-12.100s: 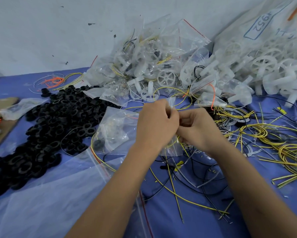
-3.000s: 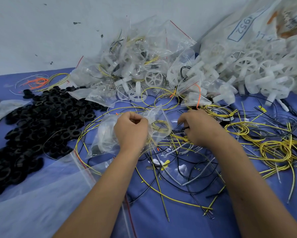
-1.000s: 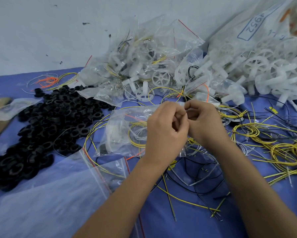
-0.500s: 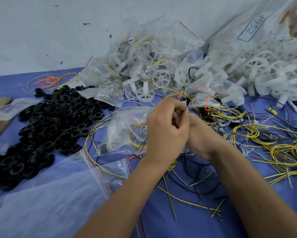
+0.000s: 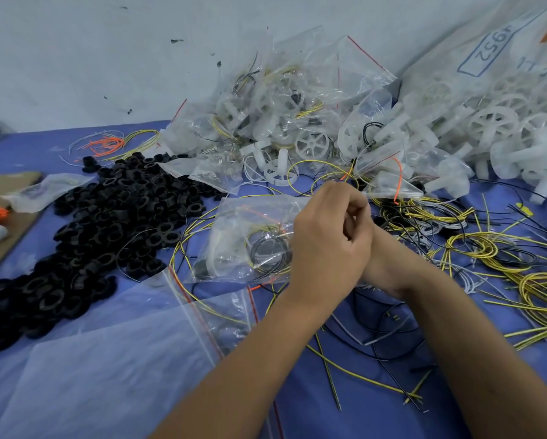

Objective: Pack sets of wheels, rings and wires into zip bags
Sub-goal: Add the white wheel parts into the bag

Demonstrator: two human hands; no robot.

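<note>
The clear plastic zip bag, holding coiled yellow and black wires, lies at frame centre on the blue tabletop. Half a second ago the right hand showed beside the left; now the left hand covers it, fingers curled and pinching the bag's right edge, apparently running the seal shut. The right hand is mostly hidden, so its grip cannot be told. This set looks nearly packed.

Room is tight: the heap of black plastic rings lies left, the pile of filled clear bags and loose white plastic wheels fills the upper right, and tangled yellow wires crowd the right. An empty zip bag occupies the lower left; bare cloth remains along the bottom.
</note>
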